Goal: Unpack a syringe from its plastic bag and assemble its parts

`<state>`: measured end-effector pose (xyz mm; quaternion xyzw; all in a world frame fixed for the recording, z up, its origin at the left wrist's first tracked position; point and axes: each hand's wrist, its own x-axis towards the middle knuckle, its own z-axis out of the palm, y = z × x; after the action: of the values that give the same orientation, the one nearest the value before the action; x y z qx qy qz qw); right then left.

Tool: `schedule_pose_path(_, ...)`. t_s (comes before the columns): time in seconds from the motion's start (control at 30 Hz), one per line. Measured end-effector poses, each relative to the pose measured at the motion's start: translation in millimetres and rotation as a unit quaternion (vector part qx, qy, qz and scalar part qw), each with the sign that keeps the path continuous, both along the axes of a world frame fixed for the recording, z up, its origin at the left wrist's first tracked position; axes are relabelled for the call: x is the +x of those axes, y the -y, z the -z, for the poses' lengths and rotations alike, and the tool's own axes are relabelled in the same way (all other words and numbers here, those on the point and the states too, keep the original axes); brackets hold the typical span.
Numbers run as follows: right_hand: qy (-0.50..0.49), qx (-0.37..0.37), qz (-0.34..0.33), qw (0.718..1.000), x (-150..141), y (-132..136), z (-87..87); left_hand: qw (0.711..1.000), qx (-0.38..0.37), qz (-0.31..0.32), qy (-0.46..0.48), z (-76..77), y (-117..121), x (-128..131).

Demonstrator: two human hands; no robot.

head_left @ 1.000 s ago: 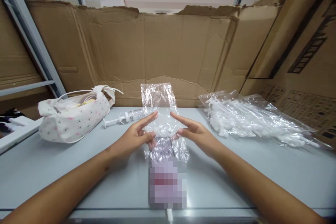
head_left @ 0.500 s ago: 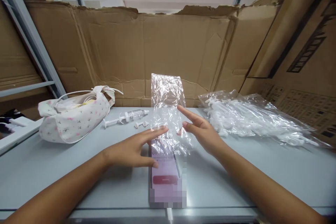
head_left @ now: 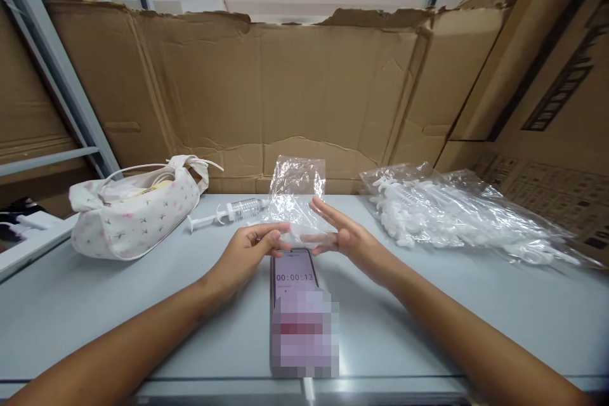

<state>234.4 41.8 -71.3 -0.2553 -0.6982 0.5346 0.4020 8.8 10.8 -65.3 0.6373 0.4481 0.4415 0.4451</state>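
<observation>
We have the clear bag (head_left: 299,181) between our two hands, at the centre of the worktop (head_left: 214,349), its far part raised in front of the cardboard (head_left: 285,89) at twelve o'clock. Our left hand (head_left: 259,244) is at the bag's near left edge, thumb and forefinger drawn close together; through the glare and crumpled film we cannot tell whether they pinch it. Our right hand (head_left: 349,238) is at the right edge with thumb and forefinger spread apart, other fingers showing through the plastic.

At six o'clock from the bag, just beside our fingertips, a phone (head_left: 295,264) lies face up, reading 00:00:13, the lower screen pixelated, with a white cable (head_left: 308,388) at its near end. At nine o'clock, a clear syringe (head_left: 238,210) lies with its tip end at the bag's edge, in the way on that side. Farther out that way sits the flowered pouch (head_left: 137,222), open on top, holding white cords and something yellow. At three o'clock, well apart from the bag, clear packs (head_left: 419,209) hold many white plastic pieces.
</observation>
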Motion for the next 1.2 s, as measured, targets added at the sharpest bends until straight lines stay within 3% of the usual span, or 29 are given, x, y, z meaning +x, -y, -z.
schedule_pose_path(0.17, 0.024, -0.01, 0.048, 0.999, -8.8, -3.5, 7.8, 1.0, -0.017, -0.007, 0.025, 2.0, 0.2, 3.4)
schedule_pose_path(0.37, 0.039, -0.002, 0.051, 0.998, -11.4, -4.4, 8.0, 0.999, 0.018, -0.013, 0.03, 6.6, -2.5, 1.2)
schedule_pose_path(0.57, 0.068, -0.017, 0.059, 0.996, -11.4, 0.6, -0.2, 0.998, 0.039, 0.025, -0.04, 1.8, -4.4, -2.2)
schedule_pose_path(0.8, 0.041, -0.008, 0.039, 0.998, -10.4, -2.1, 1.6, 0.997, 0.027, 0.026, -0.073, -3.0, -4.1, -3.3)
schedule_pose_path(0.97, 0.069, -0.014, 0.068, 0.995, -8.8, -0.8, -6.3, 0.991, 0.05, 0.009, -0.125, -5.7, -9.8, -11.2)
schedule_pose_path(1.07, 0.091, -0.016, 0.121, 0.988, -2.7, -5.2, -13.4, 0.961, 0.13, -0.092, -0.227, -6.7, -26.7, -29.5)
schedule_pose_path(1.13, 0.105, -0.027, 0.139, 0.984, 1.8, -11.1, -17.7, 0.901, 0.209, -0.16, -0.345, -5.3, -42.6, -47.4)
schedule_pose_path(1.2, 0.125, -0.045, 0.134, 0.982, 4.2, -18.3, -20.7, 0.835, 0.21, -0.206, -0.465, -1.8, -58.3, -65.3)
